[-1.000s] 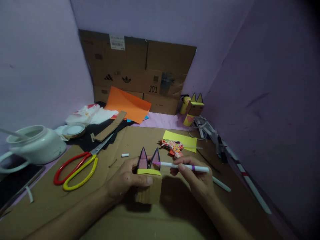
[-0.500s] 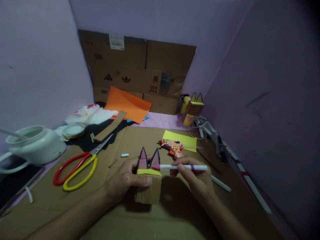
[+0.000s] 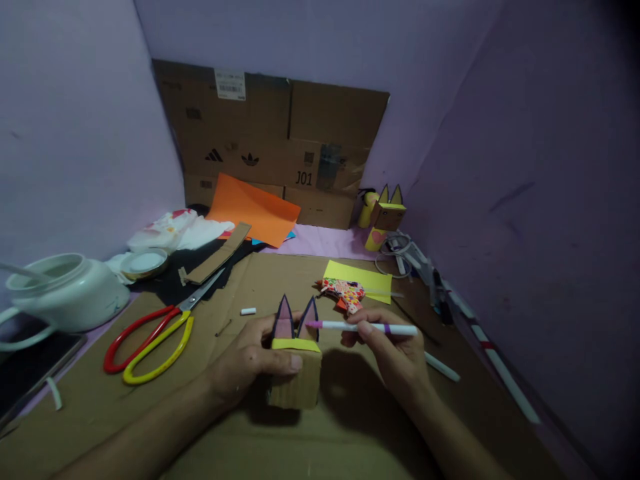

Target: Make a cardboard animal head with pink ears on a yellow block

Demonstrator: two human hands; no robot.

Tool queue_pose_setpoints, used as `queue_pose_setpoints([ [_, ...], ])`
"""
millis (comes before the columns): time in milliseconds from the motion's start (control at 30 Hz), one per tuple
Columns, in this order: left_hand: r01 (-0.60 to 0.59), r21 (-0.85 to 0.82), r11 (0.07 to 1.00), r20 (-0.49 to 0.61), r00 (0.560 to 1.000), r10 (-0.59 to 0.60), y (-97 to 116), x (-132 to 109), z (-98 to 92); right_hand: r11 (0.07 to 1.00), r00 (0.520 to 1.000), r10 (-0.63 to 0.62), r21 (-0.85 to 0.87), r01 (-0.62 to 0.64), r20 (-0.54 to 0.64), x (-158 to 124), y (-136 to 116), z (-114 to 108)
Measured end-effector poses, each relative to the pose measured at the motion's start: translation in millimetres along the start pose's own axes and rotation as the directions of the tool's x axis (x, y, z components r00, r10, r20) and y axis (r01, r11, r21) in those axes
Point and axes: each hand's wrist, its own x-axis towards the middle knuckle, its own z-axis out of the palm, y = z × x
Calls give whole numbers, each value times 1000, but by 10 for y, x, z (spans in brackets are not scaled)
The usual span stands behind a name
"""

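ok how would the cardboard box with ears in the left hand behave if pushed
The cardboard box is probably light for its size, since it looks made of ridged card. Its flat, squared sides suggest sliding or tipping rather than rolling. The pointed ears look thin, so they may bend under a careless grip.

A small plain brown cardboard box is held upright, a yellow strip running along its top edge. Above the strip stand two pointed ears, dark-outlined and pinkish purple inside. A white marker with a purple band lies nearly level, its pink tip at the right-hand ear.
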Motion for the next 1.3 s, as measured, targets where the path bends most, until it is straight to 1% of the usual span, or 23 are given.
queue_pose_setpoints([
  [67, -4, 9, 1000, -5, 1000, 4, 3, 0, -1, 1000, 998, -12, 20, 13, -69, 5, 15, -4],
  [133, -4, 20, 1000, -18, 1000, 4, 11, 1, 0, 999, 996, -9, 34, 12, -88, 8, 27, -9],
  [300, 4, 35, 999, -26, 1000, -3, 18, 5, 2, 999, 999, 32, 37, -33, 41, 8, 30, -23],
  [367, 9, 26, 1000, -21, 1000, -8, 14, 2, 2, 999, 998, 34, 33, -35, 43, 16, 24, -27],
  [533, 20, -8, 1000, -12, 1000, -20, 9, -6, -8, 999, 997, 3, 49, 1, -82, 51, 21, -35],
  [600, 20, -5, 1000, -29, 999, -20, 10, -6, -14, 998, 995, 11, 55, -5, -104, 58, 24, -40],
  [667, 21, -3, 1000, -40, 999, -21, 11, -5, -20, 998, 997, 19, 64, -14, -81, 60, 29, -49],
  [833, 36, 2, 999, -62, 997, -35, 11, -8, -23, 997, 998, 52, 63, -54, 19, 57, 39, -70],
  [933, 39, -8, 999, -58, 998, -40, 26, -11, -10, 997, 999, 47, 65, -47, 4, 60, 34, -74],
  [1100, 30, -15, 999, -10, 999, -30, 42, -7, 1, 998, 995, 39, 61, -33, -92, 77, 23, -69],
  [1167, 22, -26, 999, -2, 1000, -22, 36, -4, -6, 997, 996, 41, 64, -36, -82, 81, 26, -68],
  [1300, 27, -29, 999, -37, 999, -28, 20, -4, -20, 996, 999, 52, 73, -52, -10, 70, 30, -70],
])
